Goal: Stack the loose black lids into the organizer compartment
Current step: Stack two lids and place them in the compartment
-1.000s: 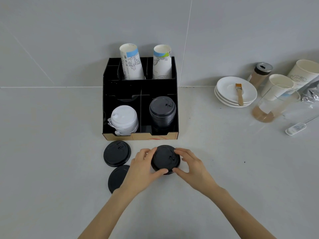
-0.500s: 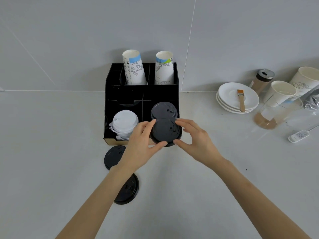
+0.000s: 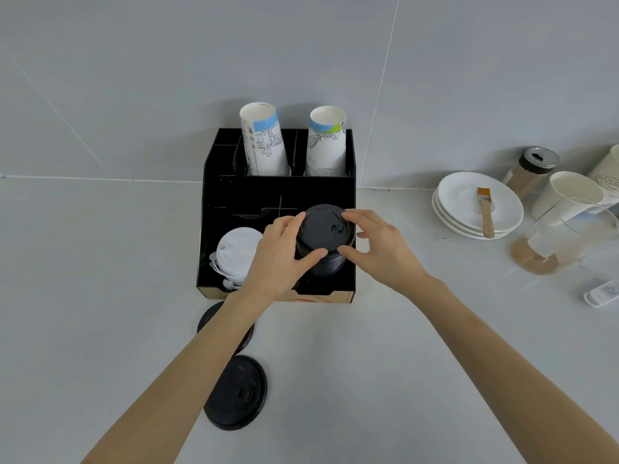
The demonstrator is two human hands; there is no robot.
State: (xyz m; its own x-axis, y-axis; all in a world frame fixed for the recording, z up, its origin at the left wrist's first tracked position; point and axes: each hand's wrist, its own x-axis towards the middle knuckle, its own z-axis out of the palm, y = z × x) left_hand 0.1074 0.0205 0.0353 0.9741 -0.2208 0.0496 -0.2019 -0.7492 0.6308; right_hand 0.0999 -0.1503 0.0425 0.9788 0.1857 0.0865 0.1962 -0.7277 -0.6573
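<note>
Both hands — left hand (image 3: 279, 259), right hand (image 3: 380, 251) — pinch one black lid (image 3: 323, 227) by its rim atop the stack (image 3: 326, 262) in the organizer (image 3: 214, 209)'s front-right compartment. Two loose lids (image 3: 236, 393) lie just before the organizer. A second ago the held lid was on the counter (image 3: 100, 296) — now it is lifted in.

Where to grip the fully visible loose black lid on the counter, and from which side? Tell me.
Grip the loose black lid by its rim, fingers coming down from above onto opposite edges. It lies flat on the counter, apart from the organizer, with bare surface on its near and right sides, so approach there probably stays clear of the left forearm.
</note>
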